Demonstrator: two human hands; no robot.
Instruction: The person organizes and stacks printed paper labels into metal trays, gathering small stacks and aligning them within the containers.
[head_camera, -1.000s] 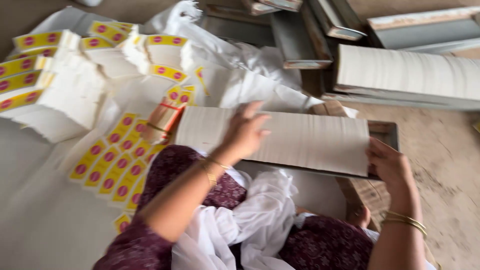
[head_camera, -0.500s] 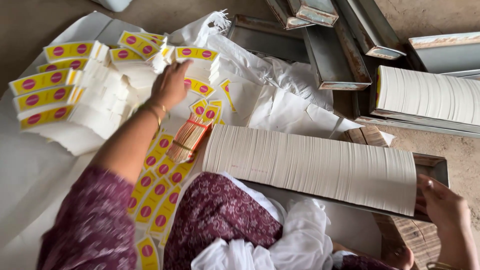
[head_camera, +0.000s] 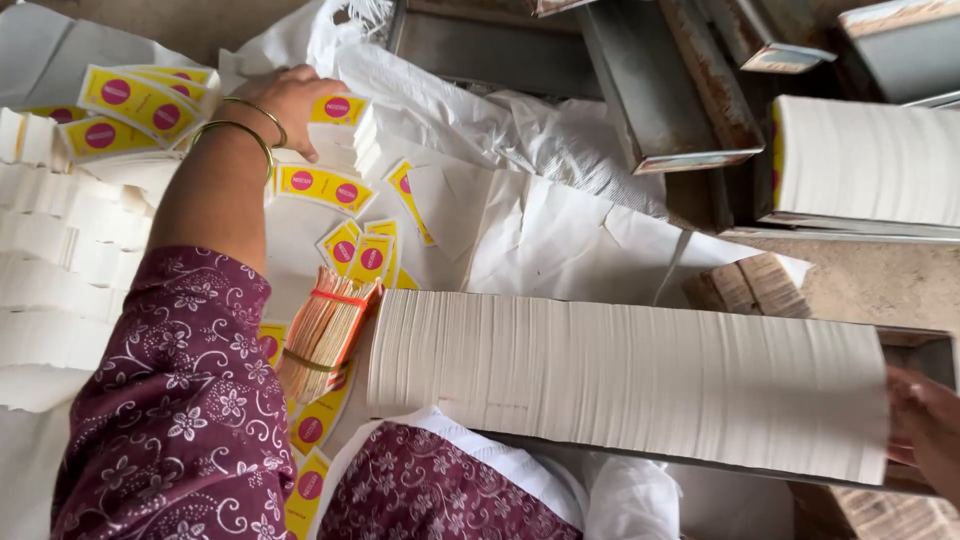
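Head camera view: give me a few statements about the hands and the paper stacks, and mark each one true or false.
1. The left hand rests on a small stack of yellow labels. True.
2. The right hand is at the end of the long row of white sheets. True.
3. The bundle of sticks is tied with blue tape. False: red bands hold it.
4. The left wrist is bare. False: it wears bangles.
5. The long white row lies in a metal tray. True.

Left hand (head_camera: 290, 100) resting on small stack of yellow labels (head_camera: 340, 125). Right hand (head_camera: 925, 425) pressed against end of long white card row (head_camera: 630, 375) in metal tray (head_camera: 925, 350). Banded stick bundle (head_camera: 322, 335) just beside row's left end.
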